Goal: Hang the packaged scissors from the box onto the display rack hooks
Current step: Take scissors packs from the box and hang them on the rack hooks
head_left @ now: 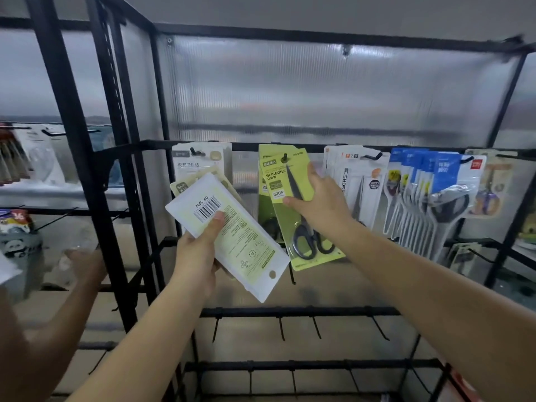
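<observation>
Head view: right grip [319, 198] pinches hooked green scissors pack [301, 216].

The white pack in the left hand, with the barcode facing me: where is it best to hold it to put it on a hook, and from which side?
Grip the white pack near its hang hole, by the long edges, coming from below right. The hole now points down and right, away from the hooks, while the left hand holds the barcode end. A grip beside the hole would probably let you turn it upright and steer it onto a hook.

Display rack [290, 146]: matt black metal, backed by ribbed translucent plastic panel [333, 88]. Scissors packages [293, 216] in the hands: card with glossy clear plastic.
</observation>
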